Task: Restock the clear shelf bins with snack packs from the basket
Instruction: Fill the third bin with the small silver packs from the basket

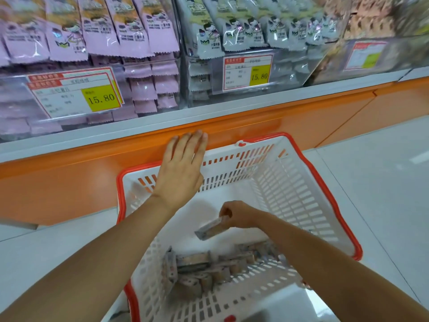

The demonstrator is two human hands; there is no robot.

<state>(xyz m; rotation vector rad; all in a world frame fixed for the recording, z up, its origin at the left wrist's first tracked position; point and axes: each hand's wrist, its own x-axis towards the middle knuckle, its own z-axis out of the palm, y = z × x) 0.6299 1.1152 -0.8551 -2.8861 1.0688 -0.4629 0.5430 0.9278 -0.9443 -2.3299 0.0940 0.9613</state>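
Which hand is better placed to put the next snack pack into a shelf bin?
Right. The right hand pinches a snack pack inside the basket. The left hand is flat and open over the basket's far rim, holding nothing.

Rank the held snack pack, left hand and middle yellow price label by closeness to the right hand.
1. Snack pack: pinched by the right hand, inside the basket.
2. Left hand: up-left, over the basket's far rim.
3. Middle yellow price label: high above.
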